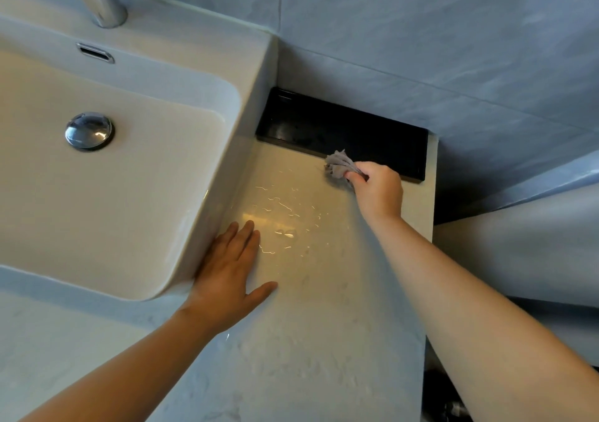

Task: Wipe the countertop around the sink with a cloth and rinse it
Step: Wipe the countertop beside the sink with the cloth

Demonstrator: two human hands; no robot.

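A pale marble countertop (324, 308) runs to the right of a white raised sink (201, 175). Thin streaks of water glint on its middle. My right hand (377, 191) is shut on a small crumpled grey cloth (338, 164), which presses on the far part of the counter by the front edge of a black tray (340, 130). My left hand (231, 269) lies flat and open on the counter, fingers spread, against the sink's right wall.
A chrome tap base (103, 3) stands behind the basin, with an overflow slot (95, 52) and a chrome drain plug (89, 131) in it. Grey tiled walls close the back and right. The counter ends at a right edge (428, 292) with a drop beyond.
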